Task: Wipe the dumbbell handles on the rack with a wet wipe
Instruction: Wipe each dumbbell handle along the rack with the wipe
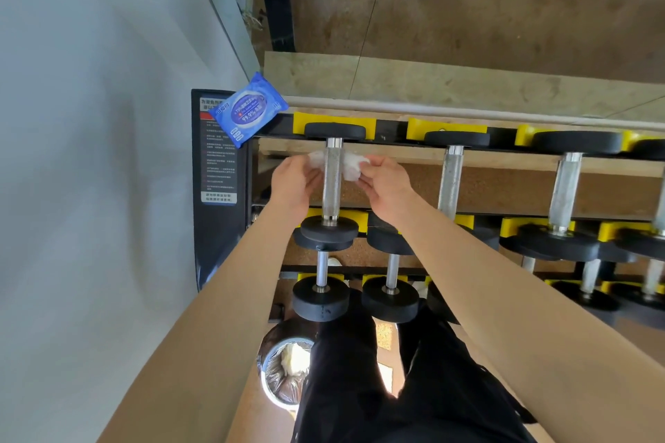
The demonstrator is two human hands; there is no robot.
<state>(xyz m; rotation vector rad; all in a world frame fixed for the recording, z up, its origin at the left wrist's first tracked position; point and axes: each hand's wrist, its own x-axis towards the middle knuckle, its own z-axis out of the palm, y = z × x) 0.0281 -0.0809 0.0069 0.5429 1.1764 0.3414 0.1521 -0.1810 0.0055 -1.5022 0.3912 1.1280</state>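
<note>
A white wall [90, 155] is filling the left side. A mirror [503, 11] is standing behind a black rack [390, 129] with yellow cradles. On the rack's left end, a black sign [219, 162] with small writing is showing. A blue pack [248, 110] of wipes is lying on the rack's top left corner, partly over the sign.

Just right of the pack, the first dumbbell [334, 130] of the top row is resting in its cradles. Its shiny handle [333, 187] is pointing toward the person. The left hand [293, 182] is sitting by the left side of the handle, and its grip is pinching one end of a white wipe [351, 167]. The wipe is passing behind the handle, up near the far weight, and is showing on both sides of it. The right hand [387, 187] is sitting on the other side, and its grip is pinching the other end of the wipe.

Further right, more dumbbells [451, 176] are lying in the top row, apart from the hands. A lower row is holding smaller ones. Down by the person's black trousers, a bin [266, 376] with a bag in it is standing on the floor.
</note>
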